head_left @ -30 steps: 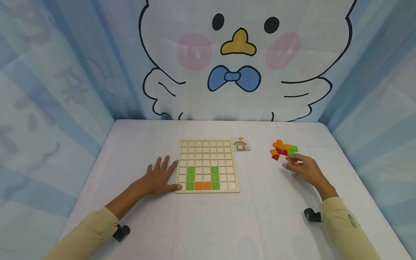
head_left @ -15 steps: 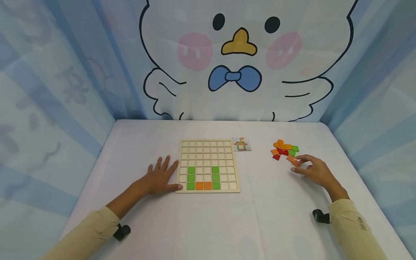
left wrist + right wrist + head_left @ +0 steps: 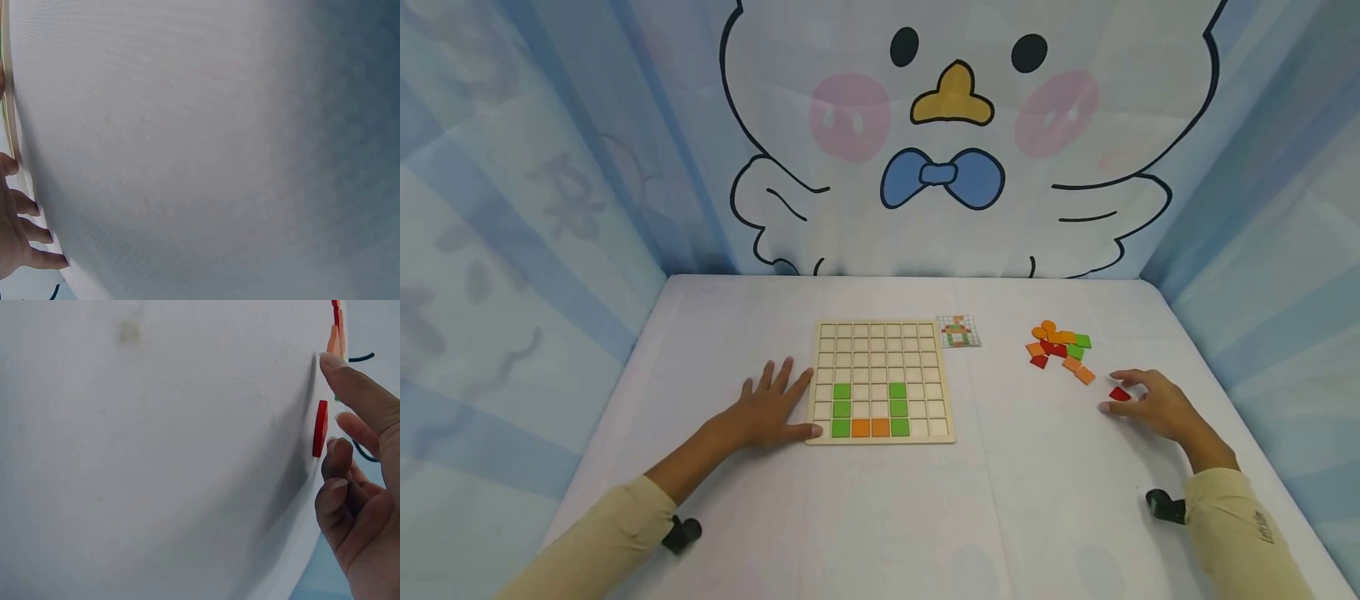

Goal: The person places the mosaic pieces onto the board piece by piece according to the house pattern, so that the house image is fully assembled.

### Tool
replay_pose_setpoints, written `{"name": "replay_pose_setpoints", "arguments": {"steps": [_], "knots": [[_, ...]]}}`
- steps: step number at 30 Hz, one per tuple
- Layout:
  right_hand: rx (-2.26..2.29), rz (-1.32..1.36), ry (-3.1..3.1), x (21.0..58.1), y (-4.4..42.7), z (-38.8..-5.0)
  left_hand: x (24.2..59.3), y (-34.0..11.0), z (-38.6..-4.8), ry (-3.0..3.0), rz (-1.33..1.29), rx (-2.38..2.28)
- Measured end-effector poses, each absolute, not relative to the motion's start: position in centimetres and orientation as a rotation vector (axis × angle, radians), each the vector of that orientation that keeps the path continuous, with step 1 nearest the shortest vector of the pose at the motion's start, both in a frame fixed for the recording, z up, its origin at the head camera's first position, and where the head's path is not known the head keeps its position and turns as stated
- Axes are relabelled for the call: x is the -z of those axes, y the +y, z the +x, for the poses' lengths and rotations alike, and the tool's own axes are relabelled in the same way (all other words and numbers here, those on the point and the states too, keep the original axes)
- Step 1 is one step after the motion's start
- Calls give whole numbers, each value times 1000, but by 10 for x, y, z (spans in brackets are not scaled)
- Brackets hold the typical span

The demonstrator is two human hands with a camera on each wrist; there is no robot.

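Note:
My left hand (image 3: 763, 415) rests with spread fingers at the left edge of a wooden grid board (image 3: 883, 442); the left wrist view also catches this hand (image 3: 15, 231) at the board's rim. Two green columns (image 3: 841, 410) (image 3: 898, 408) stand on the grid, joined along the bottom row by two orange squares (image 3: 870, 427). At the right, thumb and fingers of my right hand (image 3: 1161, 407) are held apart around a single red piece (image 3: 1120, 393). In the right wrist view the red piece (image 3: 320, 428) lies on the cloth, unpinched, beside the hand (image 3: 369, 475).
A small picture card (image 3: 958, 331) touches or nearly touches the board's upper right corner. Left of my right hand is a loose group of orange, red and green pieces (image 3: 1060, 348), with two orange squares (image 3: 1084, 375) at its near end. Patterned curtains surround the white table (image 3: 910, 517).
My right hand has moved right and nearer, away from the loose group. The red piece now shows apart from the others, and two orange squares are uncovered. The left hand has stayed put.

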State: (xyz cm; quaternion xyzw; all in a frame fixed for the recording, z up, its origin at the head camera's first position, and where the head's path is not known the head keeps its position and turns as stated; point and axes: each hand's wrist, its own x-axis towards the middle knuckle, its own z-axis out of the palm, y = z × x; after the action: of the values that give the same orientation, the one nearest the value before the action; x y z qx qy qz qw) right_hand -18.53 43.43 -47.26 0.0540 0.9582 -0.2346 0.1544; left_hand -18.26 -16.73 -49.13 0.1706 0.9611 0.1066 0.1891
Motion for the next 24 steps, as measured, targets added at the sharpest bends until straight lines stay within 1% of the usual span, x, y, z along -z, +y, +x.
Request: {"name": "replay_pose_setpoints", "arguments": {"steps": [12, 24], "knots": [[620, 90, 2821, 482, 451, -181, 493, -168, -183, 2706, 483, -300], [628, 49, 2856, 486, 449, -185, 496, -169, -183, 2708, 486, -304]]}}
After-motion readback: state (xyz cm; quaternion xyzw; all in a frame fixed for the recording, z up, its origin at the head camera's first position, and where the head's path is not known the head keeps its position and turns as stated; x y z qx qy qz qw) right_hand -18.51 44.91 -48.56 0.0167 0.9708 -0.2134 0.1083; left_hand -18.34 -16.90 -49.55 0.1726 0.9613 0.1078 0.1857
